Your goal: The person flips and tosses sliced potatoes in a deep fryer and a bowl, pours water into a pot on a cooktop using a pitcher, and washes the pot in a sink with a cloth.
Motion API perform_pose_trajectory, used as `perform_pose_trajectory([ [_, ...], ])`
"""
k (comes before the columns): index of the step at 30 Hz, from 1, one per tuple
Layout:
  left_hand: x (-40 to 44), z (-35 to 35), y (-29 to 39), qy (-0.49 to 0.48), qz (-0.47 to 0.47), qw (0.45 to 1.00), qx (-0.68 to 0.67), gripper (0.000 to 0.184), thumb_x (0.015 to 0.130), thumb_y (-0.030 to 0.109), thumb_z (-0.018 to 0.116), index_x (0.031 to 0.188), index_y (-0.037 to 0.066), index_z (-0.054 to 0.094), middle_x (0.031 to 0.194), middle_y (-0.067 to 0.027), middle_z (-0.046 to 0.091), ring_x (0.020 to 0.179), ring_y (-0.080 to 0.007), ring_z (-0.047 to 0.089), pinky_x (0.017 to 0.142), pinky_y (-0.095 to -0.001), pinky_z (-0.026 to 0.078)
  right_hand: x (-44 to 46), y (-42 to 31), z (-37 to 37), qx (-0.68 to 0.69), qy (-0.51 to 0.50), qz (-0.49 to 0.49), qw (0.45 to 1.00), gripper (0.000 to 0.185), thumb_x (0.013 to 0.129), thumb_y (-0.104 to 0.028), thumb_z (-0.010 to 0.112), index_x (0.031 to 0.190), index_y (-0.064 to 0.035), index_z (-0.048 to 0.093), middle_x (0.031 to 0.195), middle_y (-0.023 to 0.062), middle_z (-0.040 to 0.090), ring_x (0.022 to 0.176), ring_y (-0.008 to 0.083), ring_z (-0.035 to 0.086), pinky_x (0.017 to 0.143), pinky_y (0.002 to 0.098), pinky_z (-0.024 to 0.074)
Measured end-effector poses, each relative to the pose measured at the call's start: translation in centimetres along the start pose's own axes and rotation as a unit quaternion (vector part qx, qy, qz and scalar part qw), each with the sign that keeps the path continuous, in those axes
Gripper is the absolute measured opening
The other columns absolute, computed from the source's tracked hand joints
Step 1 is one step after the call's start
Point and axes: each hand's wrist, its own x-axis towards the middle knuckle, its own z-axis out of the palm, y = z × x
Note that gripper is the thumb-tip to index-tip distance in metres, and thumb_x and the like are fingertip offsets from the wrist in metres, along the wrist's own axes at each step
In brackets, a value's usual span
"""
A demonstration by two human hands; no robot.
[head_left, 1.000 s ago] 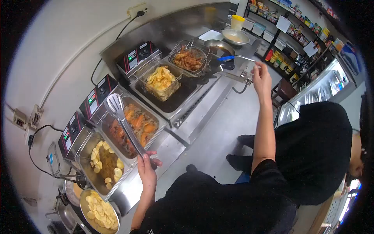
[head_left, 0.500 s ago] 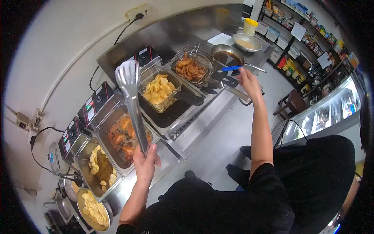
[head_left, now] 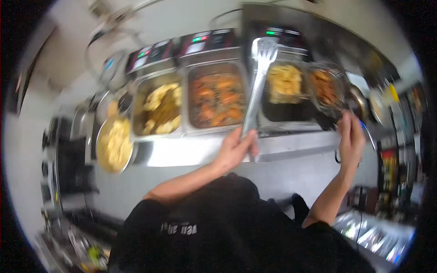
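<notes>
My left hand is closed round the lower end of metal tongs, whose slotted head points up and away over the fryers. Behind the tongs, a basket of pale sliced chips rests over a fryer well. My right hand is blurred, its fingers drawn together near the basket of browned fried pieces. A bit of blue shows beside that hand; whether the fingers hold it cannot be told. Left of the tongs, reddish-brown pieces sit in bubbling oil.
Pale slices float in the left fryer. A bowl of pale slices stands at the counter's left end. On the right are a pan and a yellow-lidded tub. The steel counter edge runs in front of me.
My view has swung left, so the fryers face me squarely. The tongs stay in my left hand. My right hand has shifted from beside the pan towards the basket of browned pieces.
</notes>
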Motion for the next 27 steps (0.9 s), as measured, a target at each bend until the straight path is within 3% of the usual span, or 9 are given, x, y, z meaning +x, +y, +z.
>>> perform_pose_trajectory([
  [4, -1.7, -2.1, -0.2, 0.036, -0.005, 0.993, -0.11, 0.03, 0.101, 0.032, 0.038, 0.102, 0.004, 0.047, 0.068, -0.0055, 0.057, 0.053, -0.0122, 0.055, 0.049, -0.0262, 0.046, -6.9, -4.8, 14.3, 0.172, -0.269, -0.105, 0.942, 0.036, 0.095, -0.03, 0.053, 0.113, 0.0006, 0.059, 0.077, 0.0094, 0.063, 0.067, 0.0173, 0.062, 0.064, 0.0275, 0.0495],
  [6, -3.0, -3.7, 0.1, 0.084, -0.017, 0.99, -0.111, 0.031, 0.102, 0.032, 0.035, 0.106, 0.003, 0.046, 0.067, -0.0059, 0.056, 0.051, -0.0129, 0.054, 0.048, -0.0262, 0.046, -8.1, -10.7, 17.2, 0.249, -0.451, 0.111, 0.85, 0.033, 0.095, -0.029, 0.052, 0.107, 0.0004, 0.058, 0.071, 0.0076, 0.058, 0.057, 0.0148, 0.058, 0.054, 0.0277, 0.0479],
  [7, -3.7, -4.6, 0.1, 0.116, -0.033, 0.986, -0.113, 0.033, 0.102, 0.032, 0.032, 0.109, 0.003, 0.045, 0.066, -0.0062, 0.055, 0.05, -0.0135, 0.053, 0.047, -0.0262, 0.045, -8.3, -11.7, 18.6, 0.248, -0.467, 0.102, 0.842, 0.033, 0.095, -0.029, 0.052, 0.107, 0.0004, 0.058, 0.071, 0.0076, 0.058, 0.057, 0.0148, 0.058, 0.054, 0.0277, 0.0479],
  [9, -5.0, -7.5, -0.9, 0.13, -0.022, 0.987, -0.088, 0.038, 0.103, 0.033, 0.029, 0.117, 0.001, 0.043, 0.067, -0.006, 0.053, 0.05, -0.0132, 0.052, 0.047, -0.0263, 0.045, -9.2, -13.0, 21.7, 0.334, -0.48, 0.162, 0.795, 0.027, 0.095, -0.025, 0.051, 0.101, 0.0002, 0.057, 0.068, 0.0064, 0.056, 0.051, 0.0127, 0.054, 0.046, 0.027, 0.0439],
  [12, -6.6, -11.1, -2.8, 0.106, -0.021, 0.99, -0.087, 0.044, 0.102, 0.036, 0.032, 0.126, -0.001, 0.039, 0.076, -0.012, 0.058, 0.061, -0.0189, 0.059, 0.055, -0.0306, 0.05, -9.7, -15.1, 25.3, 0.293, -0.497, 0.095, 0.812, 0.025, 0.094, -0.024, 0.052, 0.099, -0.0004, 0.057, 0.071, 0.0061, 0.058, 0.057, 0.0127, 0.056, 0.046, 0.0276, 0.0432],
  [15, -9.1, -15.9, -6.2, 0.15, 0.132, 0.953, 0.226, 0.042, 0.099, 0.032, 0.042, 0.124, -0.002, 0.046, 0.096, -0.0195, 0.059, 0.083, -0.0246, 0.062, 0.072, -0.033, 0.053, -9.0, -16.7, 30.7, 0.254, -0.501, -0.032, 0.827, 0.029, 0.095, -0.023, 0.051, 0.111, 0.0003, 0.058, 0.077, 0.0056, 0.061, 0.064, 0.0131, 0.06, 0.052, 0.0273, 0.0469],
  [18, -13.3, -22.6, -5.4, 0.035, 0.106, 0.95, 0.29, 0.039, 0.094, 0.028, 0.054, 0.121, -0.001, 0.053, 0.104, -0.0213, 0.059, 0.092, -0.0277, 0.062, 0.079, -0.0355, 0.051, -8.5, -20.6, 32.1, -0.035, -0.434, -0.1, 0.895, 0.03, 0.089, -0.025, 0.058, 0.107, -0.0009, 0.059, 0.088, 0.0165, 0.066, 0.083, 0.0287, 0.065, 0.072, 0.0364, 0.0499],
  [20, -16.0, -27.6, -5.4, 0.042, 0.065, 0.963, 0.257, 0.03, 0.09, 0.022, 0.059, 0.113, 0.002, 0.059, 0.103, -0.0163, 0.06, 0.09, -0.0266, 0.062, 0.077, -0.034, 0.051, -9.2, -22.2, 33.5, -0.185, -0.376, -0.3, 0.857, 0.03, 0.087, -0.019, 0.056, 0.112, -0.003, 0.058, 0.094, 0.0184, 0.064, 0.085, 0.0332, 0.064, 0.073, 0.0392, 0.0513],
  [27, -22.9, -43.6, -8.8, 0.216, 0.132, 0.905, 0.341, 0.017, 0.085, 0.011, 0.061, 0.1, 0.002, 0.061, 0.101, -0.0144, 0.061, 0.095, -0.032, 0.058, 0.084, -0.0395, 0.046, -14.9, -29.7, 40.2, -0.356, -0.34, -0.372, 0.787, 0.029, 0.079, -0.006, 0.055, 0.108, -0.0037, 0.057, 0.09, 0.0138, 0.063, 0.078, 0.0283, 0.065, 0.064, 0.0364, 0.0536],
])
